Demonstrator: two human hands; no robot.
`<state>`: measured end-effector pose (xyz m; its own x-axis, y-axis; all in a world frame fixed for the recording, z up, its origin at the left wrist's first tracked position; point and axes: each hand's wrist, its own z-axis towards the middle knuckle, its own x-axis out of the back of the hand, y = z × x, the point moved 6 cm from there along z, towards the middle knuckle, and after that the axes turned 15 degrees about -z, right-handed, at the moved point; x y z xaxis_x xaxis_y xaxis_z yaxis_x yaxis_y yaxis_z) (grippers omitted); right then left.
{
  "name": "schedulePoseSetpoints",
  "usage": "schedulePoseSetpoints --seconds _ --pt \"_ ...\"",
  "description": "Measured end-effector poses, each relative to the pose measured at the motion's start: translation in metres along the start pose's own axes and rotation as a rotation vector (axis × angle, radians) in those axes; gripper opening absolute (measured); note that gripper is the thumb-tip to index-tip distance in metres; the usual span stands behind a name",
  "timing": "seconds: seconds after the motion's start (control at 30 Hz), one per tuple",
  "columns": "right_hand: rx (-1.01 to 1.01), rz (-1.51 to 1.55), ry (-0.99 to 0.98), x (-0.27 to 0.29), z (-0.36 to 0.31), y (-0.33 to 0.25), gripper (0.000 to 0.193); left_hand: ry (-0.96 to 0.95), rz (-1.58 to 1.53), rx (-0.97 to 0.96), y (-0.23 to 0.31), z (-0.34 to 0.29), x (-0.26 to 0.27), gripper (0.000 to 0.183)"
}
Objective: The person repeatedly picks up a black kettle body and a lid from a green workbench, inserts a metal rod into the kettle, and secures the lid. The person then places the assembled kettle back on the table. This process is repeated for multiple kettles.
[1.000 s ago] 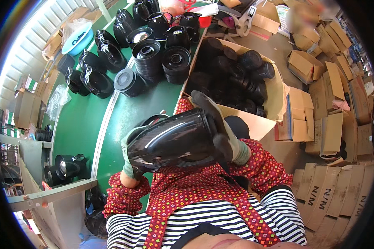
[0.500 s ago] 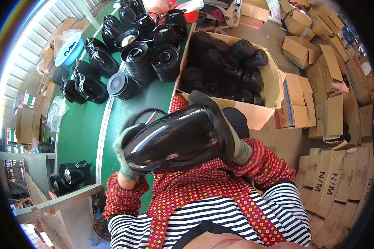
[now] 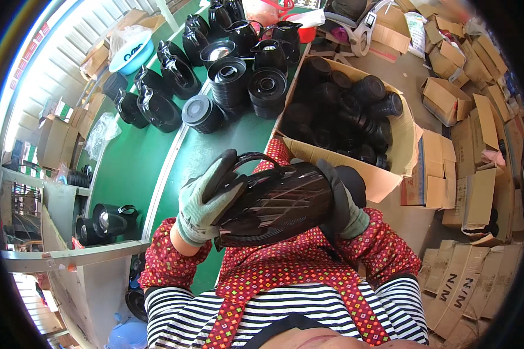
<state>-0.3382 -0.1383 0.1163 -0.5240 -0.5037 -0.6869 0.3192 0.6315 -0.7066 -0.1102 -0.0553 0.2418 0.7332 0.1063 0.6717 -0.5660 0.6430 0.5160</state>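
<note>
Beyond our left hand point(image 3: 206, 200) stretches a green table point(image 3: 128, 174), beyond our right hand point(image 3: 344, 205) an open carton point(image 3: 355, 173) of black parts point(image 3: 349, 113). Between both hands we hold a black jug point(image 3: 279, 200) sideways, left clamped on one end, right on the other.

The jug point(image 3: 279, 203) was black. The left glove point(image 3: 201, 206) and the right glove point(image 3: 344, 203) were pale grey-green, with dark grey over the fingers point(image 3: 222, 167). The red sleeves point(image 3: 384, 247) and apron point(image 3: 262, 262) bore small multicoloured diamonds, and the shirt point(image 3: 300, 298) ran in black and white stripes. The surface point(image 3: 198, 152) was green, the basin point(image 3: 124, 65) light blue, the carton point(image 3: 358, 175) tan.
</note>
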Motion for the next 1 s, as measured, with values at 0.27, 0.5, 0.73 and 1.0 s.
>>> schedulePoseSetpoints --seconds 0.27,0.5,0.73,1.0 --pt "0.922 -1.347 0.009 -0.050 -0.018 -0.060 0.095 0.170 -0.541 0.401 -0.065 -0.051 -0.057 0.054" --pt "0.127 -0.074 0.434 0.025 0.012 0.042 0.059 -0.074 -0.063 0.201 -0.032 0.026 -0.019 0.049" --pt "0.630 -0.919 0.208 -0.031 -0.022 -0.045 0.093 0.246 -1.482 0.858 -0.093 -0.077 -0.092 0.051" --pt "0.971 -1.516 -0.168 -0.071 -0.030 -0.073 0.097 0.067 -1.593 0.588 -0.046 -0.056 -0.127 0.066"
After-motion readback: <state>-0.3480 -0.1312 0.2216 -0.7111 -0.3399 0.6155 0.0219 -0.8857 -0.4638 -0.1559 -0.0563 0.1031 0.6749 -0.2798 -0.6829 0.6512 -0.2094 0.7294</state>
